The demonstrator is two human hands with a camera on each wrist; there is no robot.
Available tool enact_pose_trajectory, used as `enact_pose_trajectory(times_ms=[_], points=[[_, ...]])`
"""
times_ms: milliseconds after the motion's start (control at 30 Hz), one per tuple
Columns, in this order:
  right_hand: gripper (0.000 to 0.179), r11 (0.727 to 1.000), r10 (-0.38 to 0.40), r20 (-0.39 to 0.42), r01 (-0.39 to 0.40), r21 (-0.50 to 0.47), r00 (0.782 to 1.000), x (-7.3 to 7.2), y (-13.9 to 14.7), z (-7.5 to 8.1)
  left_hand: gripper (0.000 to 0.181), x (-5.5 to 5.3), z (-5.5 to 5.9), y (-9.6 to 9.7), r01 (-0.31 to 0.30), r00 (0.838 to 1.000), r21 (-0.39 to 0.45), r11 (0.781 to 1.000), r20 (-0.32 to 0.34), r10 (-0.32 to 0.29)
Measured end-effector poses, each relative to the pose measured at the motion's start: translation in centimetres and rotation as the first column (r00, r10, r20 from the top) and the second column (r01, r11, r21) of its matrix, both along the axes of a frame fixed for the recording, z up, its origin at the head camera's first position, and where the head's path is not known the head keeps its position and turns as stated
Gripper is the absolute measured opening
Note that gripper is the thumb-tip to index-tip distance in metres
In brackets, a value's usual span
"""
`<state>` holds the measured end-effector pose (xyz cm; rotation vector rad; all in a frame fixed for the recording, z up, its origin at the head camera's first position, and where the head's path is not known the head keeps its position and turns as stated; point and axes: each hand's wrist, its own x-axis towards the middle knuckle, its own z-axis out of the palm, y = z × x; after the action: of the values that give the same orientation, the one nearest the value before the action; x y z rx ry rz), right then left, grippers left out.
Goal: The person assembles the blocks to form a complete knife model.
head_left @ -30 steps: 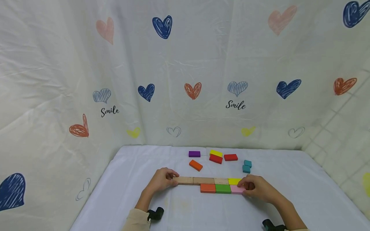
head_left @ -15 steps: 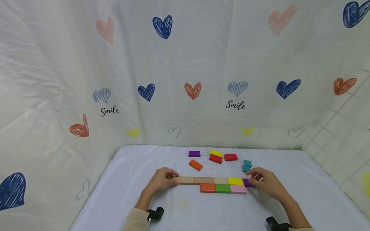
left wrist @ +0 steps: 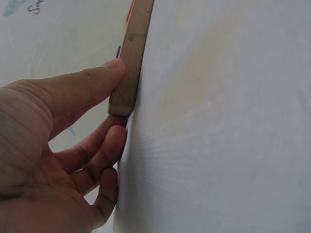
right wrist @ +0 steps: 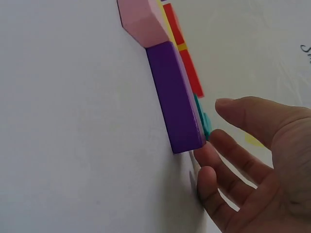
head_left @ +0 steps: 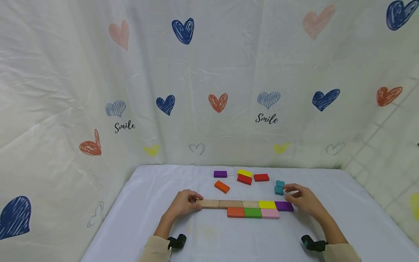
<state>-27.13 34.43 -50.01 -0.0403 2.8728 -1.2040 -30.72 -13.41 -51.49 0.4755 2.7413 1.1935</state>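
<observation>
My left hand [head_left: 184,204] holds the left end of a plain wooden block [head_left: 210,204], thumb on its side and fingers curled at its end. That block begins a row with two more plain wooden blocks [head_left: 231,204], a yellow block [head_left: 267,205] and a purple block [head_left: 284,206] at the right end. Along the row's near side lie orange-red [head_left: 235,212], green [head_left: 252,213] and pink blocks [head_left: 270,213]. My right hand [head_left: 304,199] holds nothing; its thumb and fingers are apart, just beyond the purple block and close to two teal blocks [head_left: 279,190].
Farther back lie a loose purple block [head_left: 220,174], an orange block [head_left: 222,187], a yellow block [head_left: 244,173] against a red one [head_left: 244,179], and another red block [head_left: 261,177]. A white cloth [head_left: 209,240] covers the table; a heart-printed curtain [head_left: 235,138] hangs behind.
My right hand has moved off the pink block, past the purple block, to the right and back toward the teal blocks. The purple block is now uncovered. My left hand has stayed in place.
</observation>
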Motion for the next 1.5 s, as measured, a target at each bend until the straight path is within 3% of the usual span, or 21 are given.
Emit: enact_pose_trajectory(times_ms=[167,600,933,1133,1500], points=[[0.049,0.998,0.057,0.024,-0.057,0.009,0.998,-1.4,0.4,-0.1,0.021,0.0,-0.1,0.0,-0.004,1.000,0.004,1.000,0.002,0.004],[0.054,0.991,0.095,0.079,-0.101,0.084,0.992,-3.8,0.4,0.1,0.021,-0.2,-0.3,-0.1,-0.008,1.000,0.010,1.000,0.012,0.008],[0.048,0.985,0.129,0.083,-0.138,0.107,0.988,-4.5,0.1,-0.1,0.021,-0.3,-0.3,-0.1,-0.005,1.000,0.008,1.000,0.006,0.005],[0.056,0.982,0.129,0.090,-0.140,0.127,0.988,-4.6,0.0,-0.2,0.021,-0.4,-0.5,-0.1,-0.005,1.000,0.005,1.000,0.001,0.005],[0.050,0.977,0.157,0.073,-0.166,0.132,0.985,-4.1,-0.2,0.6,0.022,-0.2,-0.4,-0.1,-0.001,1.000,0.014,1.000,0.001,0.001]])
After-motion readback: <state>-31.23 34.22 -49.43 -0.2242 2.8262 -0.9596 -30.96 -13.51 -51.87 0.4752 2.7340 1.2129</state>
